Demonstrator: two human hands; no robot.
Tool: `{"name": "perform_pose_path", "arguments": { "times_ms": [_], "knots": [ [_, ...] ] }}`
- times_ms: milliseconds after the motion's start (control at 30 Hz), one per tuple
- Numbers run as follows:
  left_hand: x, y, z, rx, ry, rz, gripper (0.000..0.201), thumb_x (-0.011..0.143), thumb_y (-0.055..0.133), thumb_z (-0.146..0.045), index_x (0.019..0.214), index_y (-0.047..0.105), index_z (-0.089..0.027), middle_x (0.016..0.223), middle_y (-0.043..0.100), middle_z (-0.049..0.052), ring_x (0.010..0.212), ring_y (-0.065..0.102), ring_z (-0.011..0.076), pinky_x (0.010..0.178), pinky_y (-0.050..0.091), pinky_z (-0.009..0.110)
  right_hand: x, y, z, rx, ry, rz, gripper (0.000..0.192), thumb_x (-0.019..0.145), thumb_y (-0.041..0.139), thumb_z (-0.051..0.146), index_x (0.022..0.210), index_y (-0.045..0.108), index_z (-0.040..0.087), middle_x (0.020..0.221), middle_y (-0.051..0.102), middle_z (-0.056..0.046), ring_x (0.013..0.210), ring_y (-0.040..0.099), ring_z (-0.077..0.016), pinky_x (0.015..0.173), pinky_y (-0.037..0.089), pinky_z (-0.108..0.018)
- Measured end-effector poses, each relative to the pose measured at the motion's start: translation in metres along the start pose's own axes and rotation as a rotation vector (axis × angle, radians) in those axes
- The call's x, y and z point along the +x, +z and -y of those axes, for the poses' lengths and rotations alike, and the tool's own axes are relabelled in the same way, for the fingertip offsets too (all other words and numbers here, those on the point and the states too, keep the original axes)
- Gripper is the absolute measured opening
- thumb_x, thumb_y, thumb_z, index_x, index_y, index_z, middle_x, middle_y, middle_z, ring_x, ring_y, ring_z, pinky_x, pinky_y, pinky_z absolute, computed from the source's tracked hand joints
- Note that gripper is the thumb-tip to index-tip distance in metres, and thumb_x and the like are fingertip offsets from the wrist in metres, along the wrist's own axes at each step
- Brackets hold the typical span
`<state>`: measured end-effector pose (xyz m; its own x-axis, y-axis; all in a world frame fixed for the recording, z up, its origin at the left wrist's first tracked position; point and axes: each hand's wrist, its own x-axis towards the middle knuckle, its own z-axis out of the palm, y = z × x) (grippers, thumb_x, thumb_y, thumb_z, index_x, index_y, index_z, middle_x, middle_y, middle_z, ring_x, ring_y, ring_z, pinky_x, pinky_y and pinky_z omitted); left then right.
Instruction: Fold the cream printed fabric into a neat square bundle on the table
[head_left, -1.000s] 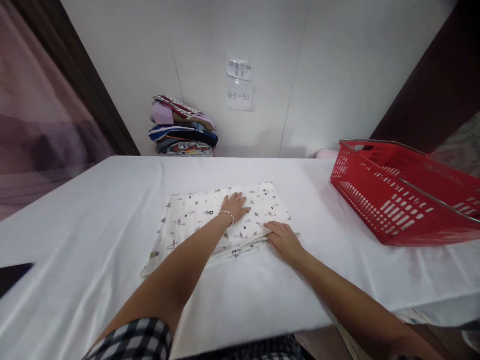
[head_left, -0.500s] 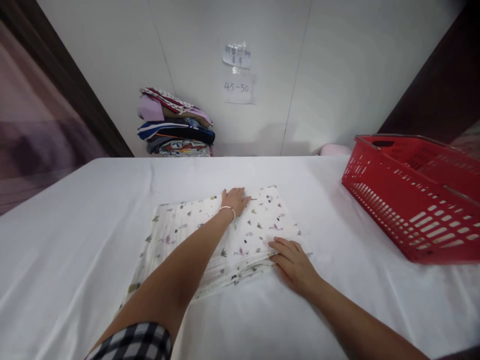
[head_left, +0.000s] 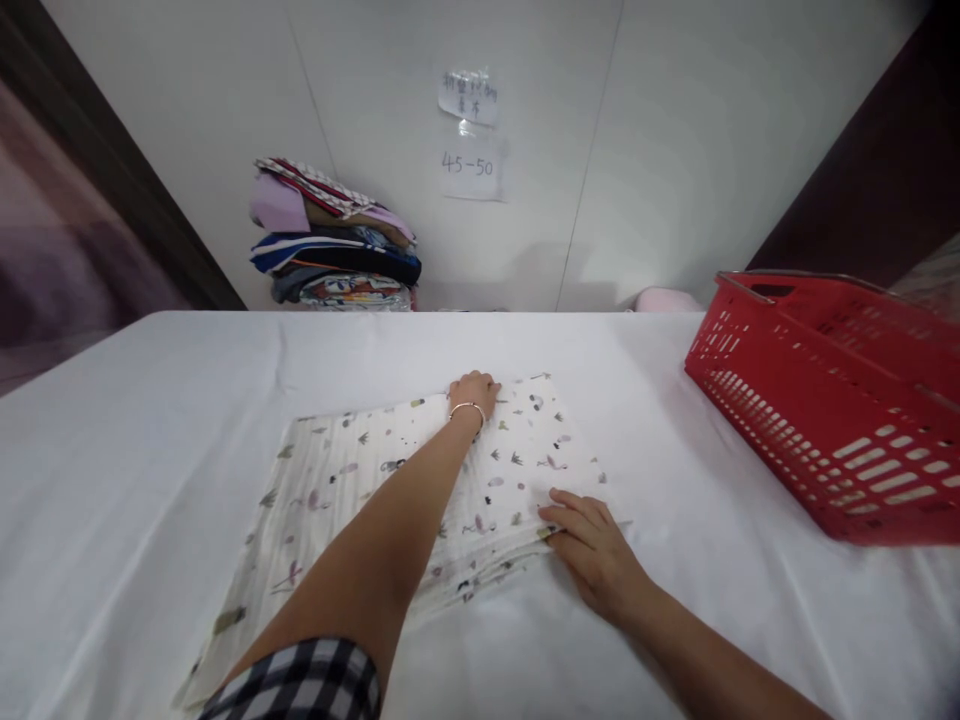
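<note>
The red basket sits on the desk, off to the right (I can't see inside it). A folded cloth lies in the middle. The left hand curls its fingers over the far edge. The right hand pinches the near corner.

Folded white cloth printed with small motifs, lying flat at centre frame, layered edges at lower right.
</note>
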<state>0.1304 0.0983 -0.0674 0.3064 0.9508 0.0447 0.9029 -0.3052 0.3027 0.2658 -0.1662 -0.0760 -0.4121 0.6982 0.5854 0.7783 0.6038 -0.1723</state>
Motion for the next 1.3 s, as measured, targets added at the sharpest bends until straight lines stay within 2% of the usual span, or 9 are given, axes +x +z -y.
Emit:
{"name": "perform_pose_path", "arguments": {
  "times_ms": [200,400,533,633,800,967,1100,1233,1300],
  "knots": [
    [0.002,0.000,0.005,0.014,-0.001,-0.011,0.034,0.089,0.035,-0.038,0.091,0.066,-0.023,0.107,0.060,0.006,0.097,0.055,0.0198,0.085,0.039,0.033,-0.002,0.001,0.002,0.017,0.009,0.045,0.021,0.085,0.043,0.007,0.090,0.060,0.019,0.115,0.060,-0.008,0.121,0.043,-0.0233,0.088,0.040,-0.041],
    [-0.001,-0.004,0.003,-0.035,0.011,-0.002,0.042,0.090,0.031,-0.046,0.099,0.064,-0.022,0.110,0.060,0.007,0.102,0.054,0.0218,0.089,0.038,0.035,-0.004,0.005,-0.001,0.016,0.062,0.067,0.017,0.086,0.046,0.012,0.092,0.060,0.020,0.121,0.057,-0.009,0.121,0.043,-0.0231,0.090,0.042,-0.042],
    [-0.026,-0.016,0.009,-0.063,0.116,-0.044,0.046,0.089,0.031,-0.049,0.123,0.049,-0.023,0.130,0.050,0.006,0.119,0.043,0.0215,0.102,0.028,0.039,-0.005,0.005,-0.002,0.030,0.073,0.075,0.018,0.086,0.046,0.012,0.096,0.060,0.020,0.120,0.057,-0.010,0.121,0.043,-0.0235,0.091,0.043,-0.044],
    [-0.052,-0.018,0.028,0.028,0.209,-0.077,0.056,0.088,0.027,-0.054,0.133,0.038,-0.023,0.143,0.035,0.006,0.132,0.026,0.0234,0.109,0.013,0.045,-0.004,0.004,-0.001,0.029,0.075,0.079,0.019,0.086,0.046,0.012,0.096,0.060,0.021,0.120,0.057,-0.009,0.121,0.044,-0.0235,0.091,0.043,-0.044],
    [-0.062,-0.010,0.058,0.137,0.217,0.139,0.066,0.086,0.020,-0.060,0.141,0.025,-0.024,0.150,0.018,0.003,0.138,0.011,0.0237,0.110,0.007,0.048,-0.001,0.004,0.000,0.023,0.062,0.108,0.018,0.086,0.047,0.015,0.096,0.061,0.019,0.118,0.058,-0.011,0.119,0.045,-0.0239,0.091,0.044,-0.044],
    [-0.063,-0.020,0.051,0.072,0.173,0.197,0.069,0.085,0.019,-0.063,0.141,0.024,-0.022,0.151,0.012,0.004,0.138,0.007,0.0230,0.110,0.008,0.047,-0.002,0.003,-0.002,0.019,0.055,0.097,0.018,0.088,0.046,0.018,0.096,0.062,0.019,0.117,0.058,-0.011,0.119,0.045,-0.0244,0.091,0.043,-0.045],
    [-0.112,-0.030,0.034,-0.019,0.237,0.192,0.066,0.086,0.021,-0.061,0.139,0.030,-0.023,0.150,0.016,0.005,0.138,0.011,0.0230,0.110,0.012,0.045,-0.004,0.004,-0.006,0.032,0.057,0.085,0.018,0.088,0.046,0.020,0.097,0.062,0.019,0.117,0.059,-0.011,0.119,0.044,-0.0238,0.092,0.042,-0.045],
    [-0.180,-0.028,0.021,-0.082,0.479,0.222,0.063,0.087,0.027,-0.059,0.139,0.031,-0.024,0.149,0.022,0.005,0.136,0.018,0.0197,0.110,0.017,0.039,-0.005,0.008,-0.008,0.031,0.042,0.066,0.017,0.088,0.048,0.020,0.097,0.062,0.018,0.116,0.059,-0.010,0.119,0.044,-0.0228,0.093,0.042,-0.044],
    [-0.205,-0.022,0.018,-0.082,0.573,0.234,0.059,0.088,0.031,-0.055,0.139,0.030,-0.026,0.148,0.025,0.005,0.135,0.022,0.0200,0.110,0.016,0.041,-0.005,0.009,-0.009,0.032,0.037,0.063,0.017,0.088,0.048,0.020,0.097,0.062,0.019,0.116,0.059,-0.010,0.118,0.045,-0.0223,0.094,0.041,-0.044]
  ]
}}
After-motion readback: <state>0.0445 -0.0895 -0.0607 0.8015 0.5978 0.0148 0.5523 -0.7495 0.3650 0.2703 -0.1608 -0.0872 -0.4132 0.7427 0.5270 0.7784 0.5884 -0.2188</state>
